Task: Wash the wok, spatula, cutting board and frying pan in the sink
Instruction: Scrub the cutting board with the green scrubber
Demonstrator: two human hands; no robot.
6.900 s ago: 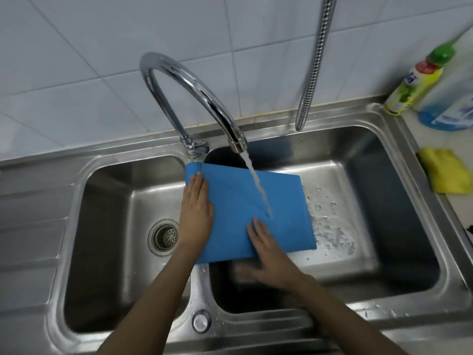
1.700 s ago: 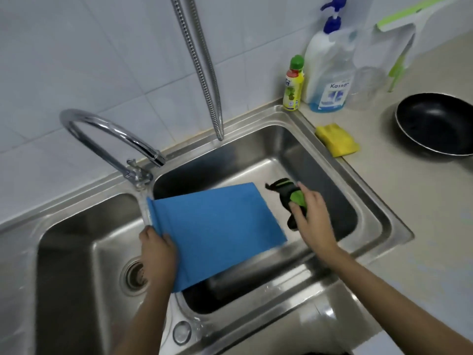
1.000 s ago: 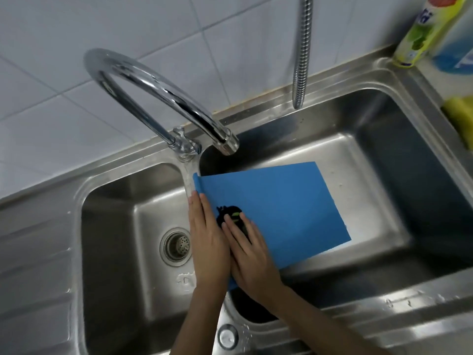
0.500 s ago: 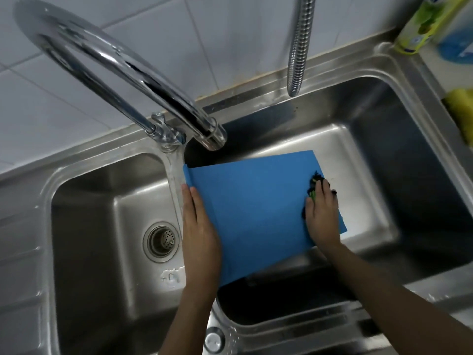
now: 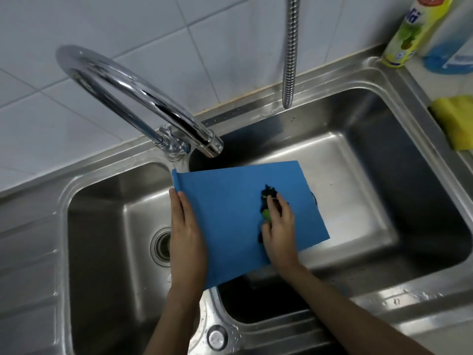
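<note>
A blue cutting board (image 5: 230, 198) lies tilted over the divider of the steel double sink (image 5: 399, 80), reaching into the right basin. My left hand (image 5: 188, 234) lies flat with straight fingers along the board's left edge. My right hand (image 5: 279, 229) presses a dark scrubber with a green patch (image 5: 267, 201) onto the middle of the board, fingers laid over it. The tap's spout (image 5: 212, 147) ends above the board's far edge and no water runs from it. Wok, spatula and frying pan are out of view.
A metal shower hose (image 5: 290, 60) hangs over the right basin's back rim. A yellow-green soap bottle (image 5: 412, 32) and a blue-and-clear dispenser bottle (image 5: 453, 47) stand at the back right. A yellow cloth (image 5: 455, 119) lies on the counter. The left basin's drain (image 5: 161, 245) is open.
The running water has stopped and my right hand has picked up the scrubber. In the last half second that hand slid the scrubber from the board's right edge leftward to its middle.
</note>
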